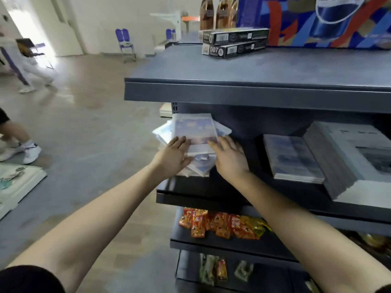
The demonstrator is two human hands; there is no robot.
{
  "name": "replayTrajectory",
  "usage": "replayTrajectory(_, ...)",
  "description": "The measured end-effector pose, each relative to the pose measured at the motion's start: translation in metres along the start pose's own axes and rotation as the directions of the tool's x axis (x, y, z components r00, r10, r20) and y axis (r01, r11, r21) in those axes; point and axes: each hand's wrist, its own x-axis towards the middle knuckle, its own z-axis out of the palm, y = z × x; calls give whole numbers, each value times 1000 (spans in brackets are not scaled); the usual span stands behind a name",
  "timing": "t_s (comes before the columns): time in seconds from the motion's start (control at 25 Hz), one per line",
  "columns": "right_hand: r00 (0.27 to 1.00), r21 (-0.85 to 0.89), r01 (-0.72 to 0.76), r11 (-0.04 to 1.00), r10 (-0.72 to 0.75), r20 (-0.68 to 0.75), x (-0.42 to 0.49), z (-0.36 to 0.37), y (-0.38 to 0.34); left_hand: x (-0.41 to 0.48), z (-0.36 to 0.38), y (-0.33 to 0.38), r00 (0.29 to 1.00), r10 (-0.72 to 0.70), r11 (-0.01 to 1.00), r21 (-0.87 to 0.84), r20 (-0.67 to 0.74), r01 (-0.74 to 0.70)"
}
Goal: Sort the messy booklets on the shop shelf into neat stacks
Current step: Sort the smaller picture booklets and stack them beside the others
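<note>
Squaring up now: left hand (176, 156) and right hand (229, 158) lie flat, fingers straight, either side of the splayed booklets (193, 127) at frame centre on the shelf (186, 198); best press inward evenly, aligning edges.

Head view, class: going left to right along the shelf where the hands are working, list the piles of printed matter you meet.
messy booklet pile → low neat stack → tall stack
</note>
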Motion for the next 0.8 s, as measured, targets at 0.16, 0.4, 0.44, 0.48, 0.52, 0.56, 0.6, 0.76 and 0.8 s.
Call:
replayTrajectory(0.16, 1000, 7, 7, 1000, -7, 26, 8, -1, -9, -4, 0, 3, 997, 61, 992, 111, -52, -55)
replayTrajectory(0.4, 880, -129, 375, 918, -396, -263, -14, -1, -14, -6, 4, 21, 971, 170, 980, 132, -166, -149)
replayTrajectory(0.44, 855, -120, 412, 903, -428, -293, -18, -3, -14, -7, 4, 20, 968, 211, 971, 145, -140, -190)
replayTrajectory(0.48, 840, -109, 429, 897, -441, -316, -19, -4, -12, -9, 4, 16, 962, 240, 966, 123, -126, -225)
replayTrajectory(0.52, 849, -92, 418, 904, -425, -315, -18, -5, -9, -12, 2, 10, 960, 252, 967, 66, -122, -245)
replayTrajectory(0.56, 861, -65, 393, 917, -392, -324, -17, -4, -6, -16, 1, 2, 947, 279, 959, -1, -156, -283)
replayTrajectory(0.6, 879, -33, 355, 934, -345, -330, -16, -4, -4, -21, 0, -5, 940, 293, 951, -49, -177, -305)
replayTrajectory(0.76, 880, 38, 335, 942, -298, -369, -18, 1, -3, -41, 0, -17, 929, 302, 934, -130, -214, -334)
replayTrajectory(0.8, 863, 18, 364, 931, -330, -382, -19, 4, -4, -43, 1, -19, 923, 300, 929, -147, -239, -340)
